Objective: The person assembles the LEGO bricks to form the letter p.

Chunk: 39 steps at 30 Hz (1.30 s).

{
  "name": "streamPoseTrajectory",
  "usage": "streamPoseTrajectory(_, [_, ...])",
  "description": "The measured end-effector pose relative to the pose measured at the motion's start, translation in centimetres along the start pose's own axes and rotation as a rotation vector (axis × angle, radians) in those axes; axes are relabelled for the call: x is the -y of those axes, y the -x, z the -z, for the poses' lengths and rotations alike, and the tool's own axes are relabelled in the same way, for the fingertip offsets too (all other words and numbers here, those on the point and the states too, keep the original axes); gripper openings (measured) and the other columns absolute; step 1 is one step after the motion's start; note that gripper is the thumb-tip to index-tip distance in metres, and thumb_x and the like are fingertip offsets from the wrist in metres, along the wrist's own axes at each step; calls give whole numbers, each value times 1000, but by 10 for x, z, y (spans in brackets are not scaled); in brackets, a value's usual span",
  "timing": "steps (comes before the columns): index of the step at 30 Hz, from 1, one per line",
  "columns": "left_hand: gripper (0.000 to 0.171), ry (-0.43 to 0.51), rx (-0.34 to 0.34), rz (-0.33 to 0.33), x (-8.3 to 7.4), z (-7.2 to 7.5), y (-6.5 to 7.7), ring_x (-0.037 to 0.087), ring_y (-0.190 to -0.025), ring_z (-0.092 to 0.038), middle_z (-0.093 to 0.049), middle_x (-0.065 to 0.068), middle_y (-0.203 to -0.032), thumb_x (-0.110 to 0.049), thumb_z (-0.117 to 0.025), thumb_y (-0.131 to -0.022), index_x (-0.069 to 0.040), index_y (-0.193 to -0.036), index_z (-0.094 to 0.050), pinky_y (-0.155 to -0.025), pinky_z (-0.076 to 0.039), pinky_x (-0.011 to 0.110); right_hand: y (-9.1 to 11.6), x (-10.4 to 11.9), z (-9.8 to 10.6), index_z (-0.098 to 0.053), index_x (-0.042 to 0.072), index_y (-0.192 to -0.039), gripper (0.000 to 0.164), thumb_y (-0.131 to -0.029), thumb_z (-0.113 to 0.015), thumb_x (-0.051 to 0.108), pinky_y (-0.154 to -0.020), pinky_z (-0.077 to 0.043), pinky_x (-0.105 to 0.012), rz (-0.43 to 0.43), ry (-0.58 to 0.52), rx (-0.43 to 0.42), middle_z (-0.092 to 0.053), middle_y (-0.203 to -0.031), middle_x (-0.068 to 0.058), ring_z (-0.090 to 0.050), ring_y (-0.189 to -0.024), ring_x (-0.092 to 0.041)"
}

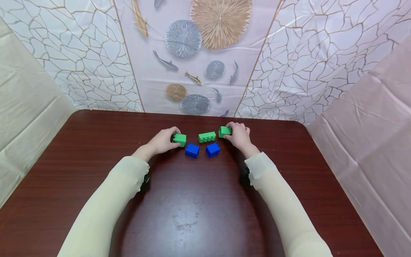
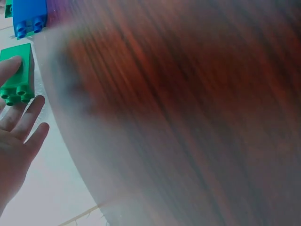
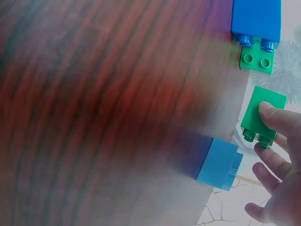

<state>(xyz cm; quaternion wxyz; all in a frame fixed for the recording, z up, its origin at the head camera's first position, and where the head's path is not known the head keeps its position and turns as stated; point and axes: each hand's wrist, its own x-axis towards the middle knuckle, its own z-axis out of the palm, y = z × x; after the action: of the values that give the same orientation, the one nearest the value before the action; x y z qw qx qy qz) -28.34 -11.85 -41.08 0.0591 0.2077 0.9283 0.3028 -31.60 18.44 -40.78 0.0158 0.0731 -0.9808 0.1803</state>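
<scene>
My left hand (image 1: 163,141) pinches a green toy building block (image 1: 180,140), its thumb across the side and its studs toward the palm in the left wrist view. On the other side, my right hand (image 1: 239,135) grips a second green block (image 3: 263,113) between thumb and fingers. Between the hands lies a longer green block (image 1: 207,137), studs facing the near side. Nearer the body, two dark blue blocks (image 1: 192,150) sit side by side on the table. A lighter blue block (image 3: 217,163) shows near the right fingers in the right wrist view; the head view hides it.
The dark red-brown wooden table (image 1: 183,200) spreads toward the body, its far edge close behind the blocks. Patterned cloth (image 1: 192,71) hangs beyond that edge, and pale cloth (image 1: 363,117) hangs along both sides.
</scene>
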Motion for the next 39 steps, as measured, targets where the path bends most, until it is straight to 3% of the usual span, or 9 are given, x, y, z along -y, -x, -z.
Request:
streamPoseTrajectory(14, [38, 5, -21, -96, -4, 2, 20, 25, -97, -52, -54, 13, -109, -19, -69, -83, -9, -116, -54, -87, -45, 42, 6, 0, 5, -48, 3, -120, 43, -87, -66, 23, -107, -23, -50, 1, -57, 39, -59, -117, -19, -53, -106, -32])
streamPoseTrajectory(24, [41, 29, 18, -164, -21, -3, 34, 21, -89, -50, -51, 9, -102, -19, -69, -81, -11, -120, -58, -78, -45, 33, 8, -1, 8, -48, 3, -121, 43, -87, -66, 23, -105, -24, -50, 1, -49, 40, -59, -117, -19, -52, -106, -32])
streamPoseTrajectory(39, [47, 43, 183, -264, -60, -26, 49, 14, -90, -46, -48, 2, -97, -22, -69, -83, -12, -128, -57, -77, -40, 27, 11, 0, 8, -52, 4, -116, 40, -84, -69, 21, -98, -29, -50, 20, -64, -1, -61, -112, -19, -46, -107, -34])
